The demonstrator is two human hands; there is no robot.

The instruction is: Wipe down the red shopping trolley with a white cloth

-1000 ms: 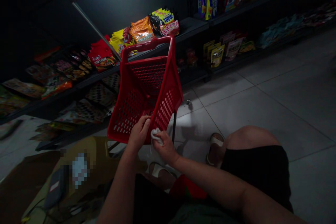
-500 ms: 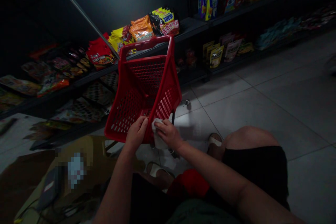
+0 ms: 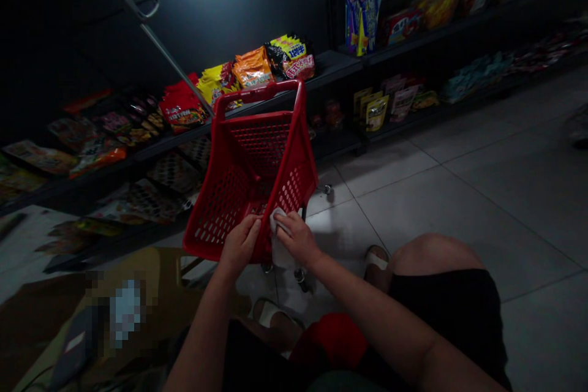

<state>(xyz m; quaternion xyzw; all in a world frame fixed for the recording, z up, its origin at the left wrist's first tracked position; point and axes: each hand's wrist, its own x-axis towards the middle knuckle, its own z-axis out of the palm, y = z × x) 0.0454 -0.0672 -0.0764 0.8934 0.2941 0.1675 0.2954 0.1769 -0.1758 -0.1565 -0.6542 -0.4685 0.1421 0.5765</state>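
Observation:
A red plastic basket on wheels (image 3: 294, 153) with slotted sides and a raised handle stands in front of me, its near rim toward my knees. My left hand (image 3: 241, 242) is closed over that near rim, thumb on top. Just to its right, my right hand (image 3: 296, 234) presses a white cloth or wipe (image 3: 280, 248) against the rim near the corner. Part of the cloth hangs down outside the basket. The fingertips of my left hand are hidden behind the rim.
A shelf (image 3: 335, 65) with snack packets (image 3: 252, 67) runs behind the basket. A metal pole (image 3: 174, 67) slants behind the handle. At lower left is a yellowish chair (image 3: 142, 263) holding a dark device (image 3: 76, 343). My sandalled feet (image 3: 271, 315) rest on the tiled floor (image 3: 413, 196).
The view has tilted up slightly, so everything sits a little lower. Both hands keep their places on the rim, and the right still has the cloth.

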